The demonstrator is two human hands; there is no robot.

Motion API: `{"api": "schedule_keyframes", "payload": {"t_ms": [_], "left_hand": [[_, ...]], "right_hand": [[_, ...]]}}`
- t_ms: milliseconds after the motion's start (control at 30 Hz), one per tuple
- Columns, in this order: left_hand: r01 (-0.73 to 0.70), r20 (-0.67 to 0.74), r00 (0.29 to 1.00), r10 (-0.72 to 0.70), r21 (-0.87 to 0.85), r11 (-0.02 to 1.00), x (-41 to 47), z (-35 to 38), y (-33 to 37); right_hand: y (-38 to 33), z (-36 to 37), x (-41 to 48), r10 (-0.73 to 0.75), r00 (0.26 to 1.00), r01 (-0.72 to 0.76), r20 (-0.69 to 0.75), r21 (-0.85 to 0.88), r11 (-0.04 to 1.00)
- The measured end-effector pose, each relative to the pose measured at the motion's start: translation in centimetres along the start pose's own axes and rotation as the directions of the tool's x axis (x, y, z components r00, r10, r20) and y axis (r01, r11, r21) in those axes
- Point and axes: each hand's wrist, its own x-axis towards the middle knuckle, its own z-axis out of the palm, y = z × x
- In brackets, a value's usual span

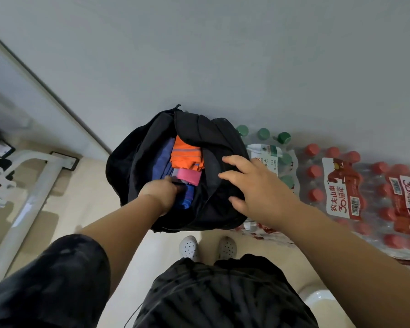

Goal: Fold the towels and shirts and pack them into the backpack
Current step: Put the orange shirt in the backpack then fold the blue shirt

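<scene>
Black backpack [137, 166] stands open on the floor [95, 192], folded clothes inside: blue cloth [162, 159], orange cloth [186, 155], pink cloth [188, 176]. Left hand [160, 192] reaches in, its fingers hidden, grip impossible to tell. Right hand [253, 188] presses the bag's side, fingers [234, 160] spread wide.

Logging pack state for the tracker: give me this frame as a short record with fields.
backpack: black, open, on the floor by the wall
contents: orange folded cloth, blue cloth, pink cloth
left hand: reaching inside at the blue cloth, fingers hidden
right hand: fingers spread, resting on the backpack
beside: shrink-wrapped bottle packs
</scene>
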Motion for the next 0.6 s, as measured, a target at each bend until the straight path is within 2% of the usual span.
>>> {"api": "schedule_keyframes", "payload": {"t_ms": [67,100,167,233,267,333,400,467,533,600], "left_hand": [[-0.043,-0.128,0.991,0.047,0.030,0.999,-0.9,0.1,0.3],[-0.104,-0.146,0.983,0.111,0.049,0.993,-1.2,0.5,0.6],[-0.192,-0.042,0.980,0.192,0.001,0.981,-1.2,1.8,0.7],[-0.169,0.131,0.977,0.170,-0.023,0.985,-1.0,2.4,0.8],[-0.147,0.171,0.974,0.147,-0.017,0.989,-0.9,2.5,0.9],[-0.108,0.165,0.980,0.112,-0.032,0.994,-1.0,2.1,1.3],[-0.050,0.065,0.996,0.060,-0.150,0.987,-1.6,1.7,1.6],[0.000,-0.121,0.992,-0.041,-0.321,0.947,-2.8,1.3,1.6],[0.015,-0.327,0.932,-0.155,-0.393,0.919,-4.3,0.5,1.5],[0.018,-0.530,0.809,-0.256,-0.413,0.910,-6.1,-0.1,1.3]], "right_hand": [[0.3,0.3,-0.1,-0.029,0.999,0.028,-0.026,-0.031,0.999],[0.5,0.5,-0.2,-0.044,0.998,0.042,-0.039,-0.048,0.998],[0.8,0.9,-0.4,-0.072,0.996,0.067,-0.061,-0.086,0.994],[1.2,1.2,-0.7,-0.094,0.993,0.084,-0.074,-0.123,0.989],[1.6,1.2,-1.0,-0.109,0.991,0.098,-0.080,-0.136,0.986],[2.2,1.3,-1.4,-0.145,0.986,0.133,-0.085,-0.139,0.981],[2.8,1.3,-1.7,-0.171,0.981,0.163,-0.090,-0.097,0.982],[2.9,1.4,-1.6,-0.173,0.977,0.172,-0.123,-0.016,0.985],[2.6,1.5,-1.5,-0.137,0.975,0.156,-0.174,0.098,0.983],[2.0,2.1,-1.4,-0.111,0.968,0.153,-0.227,0.179,0.972]]}}
